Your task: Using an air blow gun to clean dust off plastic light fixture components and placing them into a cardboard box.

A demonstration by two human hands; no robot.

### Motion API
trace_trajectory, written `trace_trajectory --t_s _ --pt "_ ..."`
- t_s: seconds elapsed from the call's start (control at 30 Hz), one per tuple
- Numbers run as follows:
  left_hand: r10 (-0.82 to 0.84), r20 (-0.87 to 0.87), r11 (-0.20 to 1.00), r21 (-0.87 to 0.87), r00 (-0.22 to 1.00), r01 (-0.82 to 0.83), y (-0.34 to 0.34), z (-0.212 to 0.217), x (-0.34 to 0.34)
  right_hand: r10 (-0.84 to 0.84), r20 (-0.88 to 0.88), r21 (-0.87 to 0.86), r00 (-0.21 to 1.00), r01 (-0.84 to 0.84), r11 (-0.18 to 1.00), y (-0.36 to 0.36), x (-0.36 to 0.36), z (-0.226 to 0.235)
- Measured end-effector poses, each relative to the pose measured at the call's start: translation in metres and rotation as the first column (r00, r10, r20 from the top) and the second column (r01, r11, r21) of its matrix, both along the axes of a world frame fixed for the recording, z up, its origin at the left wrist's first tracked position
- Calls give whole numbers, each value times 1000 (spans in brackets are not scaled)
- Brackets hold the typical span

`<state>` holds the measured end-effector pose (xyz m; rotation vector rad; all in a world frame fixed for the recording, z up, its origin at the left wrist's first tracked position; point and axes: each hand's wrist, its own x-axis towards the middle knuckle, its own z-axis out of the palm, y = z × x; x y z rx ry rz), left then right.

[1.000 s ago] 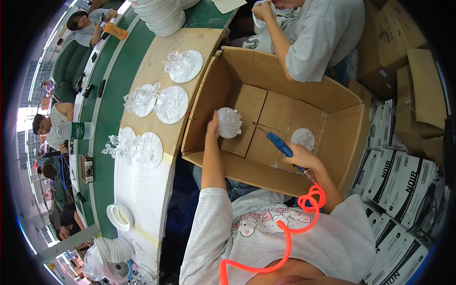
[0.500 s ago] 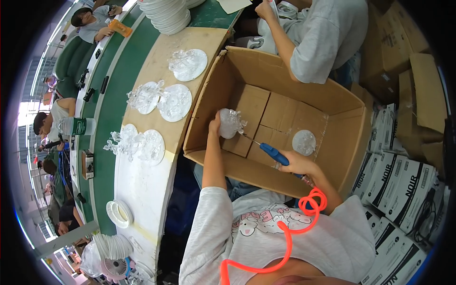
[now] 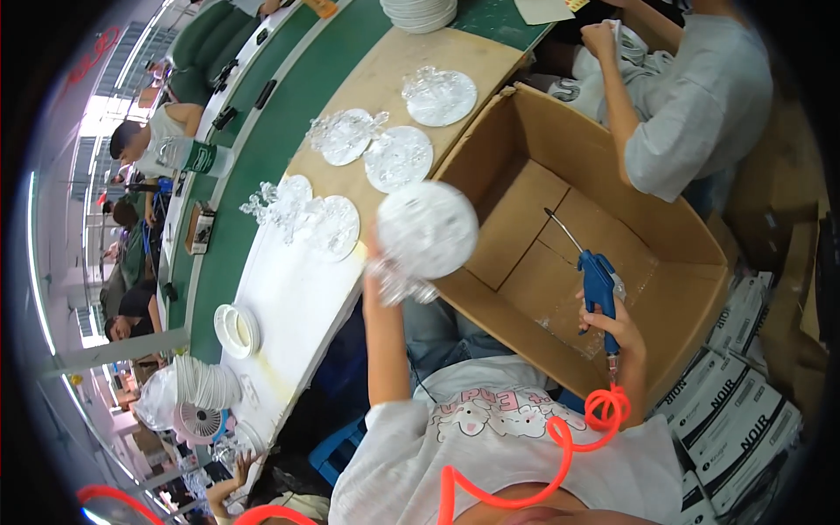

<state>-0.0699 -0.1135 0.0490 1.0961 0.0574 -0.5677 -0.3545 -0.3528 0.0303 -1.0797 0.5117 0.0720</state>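
My left hand (image 3: pixel 376 267), blurred by motion, grips a round white disc with clear plastic pieces (image 3: pixel 429 229) on it. The disc is raised over the box's left edge, its flat side showing; clear pieces dangle below it. In my right hand (image 3: pixel 618 325) is a blue air blow gun (image 3: pixel 598 278) with a long thin metal nozzle, pointing up and left over the open cardboard box (image 3: pixel 525 249). A coiled red hose (image 3: pixel 608 407) runs from its handle across my shirt. Behind the gun, a bit of something clear shows in the box, mostly hidden.
Several similar discs with clear pieces (image 3: pixel 398 159) lie on the bench (image 3: pixel 297 302) to the left. A stack of white discs (image 3: pixel 418 13) stands at its far end, a white ring-shaped part (image 3: pixel 237 330) nearer. Another person (image 3: pixel 691 105) sits beyond the box; cartons (image 3: pixel 744 385) are piled right.
My left hand has lifted the disc out of the box toward the bench, turning it. The blow gun has moved right and now points more upward, away from the disc. The view has shifted.
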Motion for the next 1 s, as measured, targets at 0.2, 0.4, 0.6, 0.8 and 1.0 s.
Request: trace_trajectory --t_s 0.2,0.4,0.6,0.8,1.0 --pt "498 129 828 223 858 -514 184 5 18 72 6 2 997 -72 997 4 12 2" --pt "688 101 709 114 718 -696 253 -33 73 35 2 49 999 -35 998 9 12 -3" --pt "619 543 380 426 568 -821 360 -119 116 21 -33 15 999 -20 1000 11 9 -2" --pt "-282 616 -190 716 736 -672 475 -92 127 188 -27 55 982 -186 981 7 20 -5" --pt "26 998 -126 -51 -55 -991 220 10 69 185 -67 -297 981 -196 934 6 6 3"
